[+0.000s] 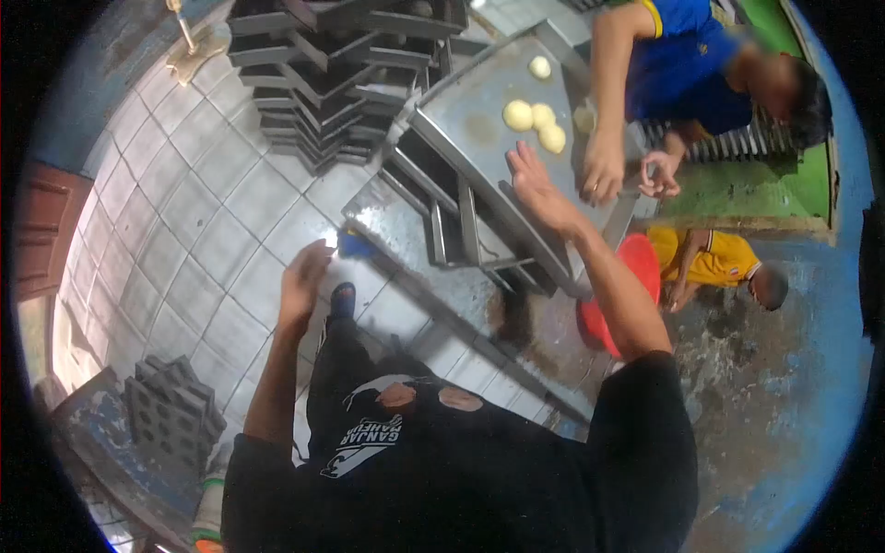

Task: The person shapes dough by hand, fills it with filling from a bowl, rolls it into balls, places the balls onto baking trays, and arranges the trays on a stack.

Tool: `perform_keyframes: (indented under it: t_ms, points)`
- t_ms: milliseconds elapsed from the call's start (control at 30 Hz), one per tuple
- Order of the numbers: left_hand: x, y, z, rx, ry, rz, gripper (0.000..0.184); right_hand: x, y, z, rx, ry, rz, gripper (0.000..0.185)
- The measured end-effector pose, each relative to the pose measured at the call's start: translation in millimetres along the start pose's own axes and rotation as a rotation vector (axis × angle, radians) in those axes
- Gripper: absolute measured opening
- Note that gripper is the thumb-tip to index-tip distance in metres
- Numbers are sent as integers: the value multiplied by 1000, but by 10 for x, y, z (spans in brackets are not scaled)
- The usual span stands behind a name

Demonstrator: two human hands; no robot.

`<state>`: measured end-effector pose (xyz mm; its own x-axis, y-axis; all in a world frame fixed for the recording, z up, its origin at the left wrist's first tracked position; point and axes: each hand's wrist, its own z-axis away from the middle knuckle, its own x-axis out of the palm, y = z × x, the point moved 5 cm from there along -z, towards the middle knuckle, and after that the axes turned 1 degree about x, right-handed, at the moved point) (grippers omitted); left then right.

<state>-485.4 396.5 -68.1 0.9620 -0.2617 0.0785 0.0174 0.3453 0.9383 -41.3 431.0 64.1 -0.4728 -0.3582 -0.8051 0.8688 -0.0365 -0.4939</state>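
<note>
My right hand (544, 192) reaches over a metal tray (479, 88), its fingers stretched out and a little spread. Just beyond its fingertips, several pale yellow dough balls (518, 114) sit bunched together, and a single dough ball (540, 66) lies apart nearer the tray's far end. I cannot tell whether my fingers touch the dough or the tray. My left hand (304, 279) hangs in the air over the tiled floor, fingers loosely bent and apart, with nothing visible in it. A small blue object (355, 244) at the bench corner is close to its fingertips.
The tray tops a stack of trays (433, 170) on a worn bench (396, 217). A taller tray stack (332, 74) stands behind. Across the tray, a co-worker's hand (604, 168) reaches in. Another person in yellow (719, 258) is beside a red basin (636, 263). Moulded pans (171, 405) lie lower left.
</note>
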Motion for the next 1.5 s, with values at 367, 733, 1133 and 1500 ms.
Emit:
perform_keyframes:
  t_ms: [367, 733, 1133, 1500]
  points:
    - [850, 435, 508, 264, -174, -57, 35, -582, 447, -139, 137, 919, 295, 52]
    - [3394, 550, 1588, 187, -366, 423, 37, 573, -913, 3255, 28, 980, -20, 24]
    - [5218, -127, 2959, 227, -729, -153, 42, 1924, 239, 5272, 250, 1297, -1266, 29]
    - [5585, -1211, 2025, -91, -970, -371, 39, 1681, 1424, 4798, 157, 1140, -166, 25]
